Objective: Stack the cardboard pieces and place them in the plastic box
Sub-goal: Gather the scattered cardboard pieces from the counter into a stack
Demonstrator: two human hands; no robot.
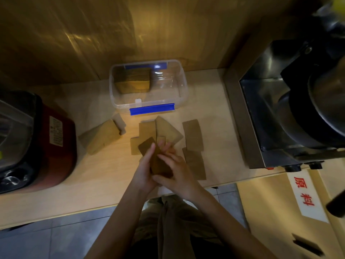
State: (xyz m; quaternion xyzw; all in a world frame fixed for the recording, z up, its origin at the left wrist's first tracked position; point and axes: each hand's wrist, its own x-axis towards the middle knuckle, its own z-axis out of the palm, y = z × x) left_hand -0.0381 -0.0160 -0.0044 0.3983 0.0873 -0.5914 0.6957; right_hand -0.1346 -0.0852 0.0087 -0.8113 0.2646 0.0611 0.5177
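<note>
Near the front edge of the pale wooden counter [104,176], the left hand [143,172] and the right hand [177,172] close together around a small stack of brown rectangular cardboard pieces [155,157]. The left fingers press its left side while the right palm and fingers clasp its right side and near end. The stack's long axis runs from the near right up to the far left, and its far corner pokes out beyond the fingertips. Just beyond the hands, loose flat cardboard pieces [192,135] lie overlapping and scattered on the counter, two of them to the right. A leaning wedge of cardboard pieces [104,135] sits to the left, with bare counter between them. Farther back stands the clear plastic box with blue clips [183,90], open on top, holding a block of stacked cardboard [133,81] in its left half; its right half is free. A red appliance [56,146] crowds the left edge, a steel machine [280,101] the right, and a wood-panel wall [93,34] closes the back.
</note>
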